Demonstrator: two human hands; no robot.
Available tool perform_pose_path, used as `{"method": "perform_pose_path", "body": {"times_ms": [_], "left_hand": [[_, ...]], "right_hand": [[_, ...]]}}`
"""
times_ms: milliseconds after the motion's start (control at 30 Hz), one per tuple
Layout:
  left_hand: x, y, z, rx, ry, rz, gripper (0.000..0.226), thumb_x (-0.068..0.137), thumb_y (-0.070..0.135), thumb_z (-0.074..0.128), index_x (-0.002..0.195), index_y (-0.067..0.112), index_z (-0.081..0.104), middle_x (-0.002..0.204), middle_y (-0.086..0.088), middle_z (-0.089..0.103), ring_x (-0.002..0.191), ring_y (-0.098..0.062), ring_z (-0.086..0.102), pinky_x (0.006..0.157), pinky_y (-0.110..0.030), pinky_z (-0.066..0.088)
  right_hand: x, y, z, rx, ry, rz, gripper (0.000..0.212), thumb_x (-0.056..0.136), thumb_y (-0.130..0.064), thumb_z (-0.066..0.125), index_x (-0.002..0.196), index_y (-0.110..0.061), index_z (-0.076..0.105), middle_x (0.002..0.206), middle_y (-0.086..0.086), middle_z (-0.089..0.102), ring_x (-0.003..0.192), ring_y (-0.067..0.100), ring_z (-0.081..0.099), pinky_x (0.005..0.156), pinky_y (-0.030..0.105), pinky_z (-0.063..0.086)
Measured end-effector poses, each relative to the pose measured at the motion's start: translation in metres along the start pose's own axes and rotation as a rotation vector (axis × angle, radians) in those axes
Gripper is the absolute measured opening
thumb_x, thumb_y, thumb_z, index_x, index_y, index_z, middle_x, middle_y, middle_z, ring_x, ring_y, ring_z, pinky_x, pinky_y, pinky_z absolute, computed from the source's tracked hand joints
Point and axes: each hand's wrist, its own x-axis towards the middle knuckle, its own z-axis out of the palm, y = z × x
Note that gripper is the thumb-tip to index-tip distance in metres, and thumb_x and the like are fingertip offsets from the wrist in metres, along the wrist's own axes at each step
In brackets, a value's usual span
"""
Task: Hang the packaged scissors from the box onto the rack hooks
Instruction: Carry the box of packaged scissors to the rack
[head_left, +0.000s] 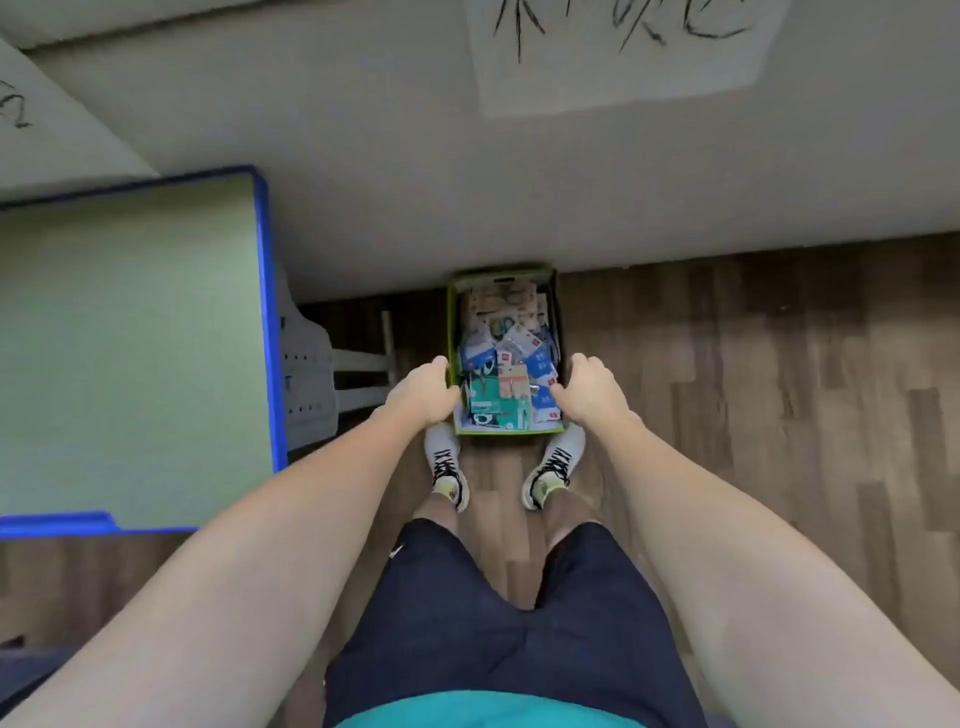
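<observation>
A green cardboard box (503, 274) stands on the wooden floor against the wall, just in front of my feet. It is full of several packaged scissors (506, 374) in blue, teal and tan card packs. My left hand (425, 395) grips the box's left wall near its front end. My right hand (587, 389) grips the right wall, fingers curled over the rim. No rack or hooks are in view.
A green table with a blue rim (267, 322) stands to the left, with white metal legs (358, 364) beside the box. A pale wall (519, 182) with a handwritten paper sign (618, 47) rises behind the box. Wooden floor (753, 364) extends to the right.
</observation>
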Motion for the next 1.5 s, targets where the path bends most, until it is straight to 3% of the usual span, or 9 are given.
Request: {"method": "perform_pose_path", "body": {"times_ms": [467, 700, 1100, 1233, 1400, 1500], "left_hand": [[0.151, -0.044, 0.102, -0.022, -0.079, -0.046, 0.040, 0.096, 0.032, 0.046, 0.127, 0.007, 0.045, 0.128, -0.017, 0.056, 0.116, -0.036, 0.053, 0.092, -0.043, 0.047], [0.229, -0.073, 0.162, 0.222, -0.145, 0.021, 0.034, 0.094, 0.024, 0.043, 0.125, 0.010, 0.045, 0.128, -0.018, 0.051, 0.117, -0.037, 0.052, 0.091, -0.044, 0.046], [0.322, -0.091, 0.213, 0.290, -0.043, -0.025, 0.046, 0.093, 0.017, 0.049, 0.137, 0.007, 0.038, 0.134, -0.017, 0.042, 0.119, -0.038, 0.048, 0.092, -0.049, 0.047], [0.343, -0.091, 0.216, 0.289, 0.027, -0.127, 0.050, 0.093, 0.018, 0.053, 0.137, 0.003, 0.033, 0.133, -0.018, 0.043, 0.120, -0.038, 0.048, 0.089, -0.049, 0.045], [0.367, -0.095, 0.223, 0.262, -0.029, -0.300, 0.062, 0.096, 0.024, 0.052, 0.144, 0.001, 0.021, 0.139, -0.017, 0.047, 0.125, -0.036, 0.049, 0.096, -0.046, 0.040], [0.382, -0.102, 0.235, 0.151, -0.012, -0.316, 0.063, 0.095, 0.018, 0.053, 0.144, -0.002, 0.019, 0.134, -0.022, 0.050, 0.118, -0.038, 0.054, 0.089, -0.044, 0.047]], "right_hand": [[0.108, 0.038, 0.121, 0.096, 0.001, 0.149, 0.050, 0.092, -0.029, 0.056, 0.135, -0.008, 0.044, 0.129, 0.014, 0.048, 0.120, 0.036, 0.049, 0.097, 0.045, 0.047], [0.184, 0.076, 0.178, 0.034, 0.030, 0.125, 0.049, 0.093, -0.027, 0.059, 0.134, -0.005, 0.043, 0.132, 0.018, 0.045, 0.122, 0.038, 0.047, 0.097, 0.045, 0.044], [0.283, 0.103, 0.221, 0.027, 0.055, 0.116, 0.053, 0.094, -0.025, 0.059, 0.139, -0.006, 0.039, 0.140, 0.016, 0.039, 0.126, 0.035, 0.042, 0.099, 0.044, 0.041], [0.306, 0.111, 0.225, 0.023, 0.111, 0.130, 0.055, 0.092, -0.019, 0.062, 0.139, -0.007, 0.038, 0.140, 0.015, 0.037, 0.126, 0.034, 0.042, 0.099, 0.043, 0.042], [0.331, 0.115, 0.236, 0.026, 0.146, 0.197, 0.070, 0.088, -0.013, 0.067, 0.146, -0.006, 0.029, 0.144, 0.015, 0.039, 0.130, 0.032, 0.043, 0.103, 0.041, 0.041], [0.346, 0.122, 0.242, 0.015, 0.178, 0.216, 0.072, 0.088, -0.009, 0.065, 0.148, -0.004, 0.025, 0.146, 0.016, 0.039, 0.133, 0.032, 0.040, 0.106, 0.041, 0.040]]}}
